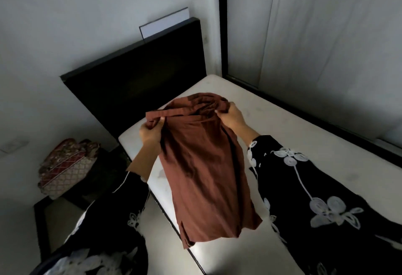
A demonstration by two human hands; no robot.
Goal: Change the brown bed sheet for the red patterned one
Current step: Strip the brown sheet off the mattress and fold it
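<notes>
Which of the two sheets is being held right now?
The plain brown sheet: both the left hand and right hand grip its top edge above the bare mattress. The red patterned sheet lies folded, untouched, left of it.

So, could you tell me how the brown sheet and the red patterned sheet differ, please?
The brown sheet is plain; the red patterned sheet carries a lattice print. The brown sheet hangs from the left hand and right hand over the mattress; the red patterned sheet lies bundled on a dark stand. Neither is spread out.
</notes>
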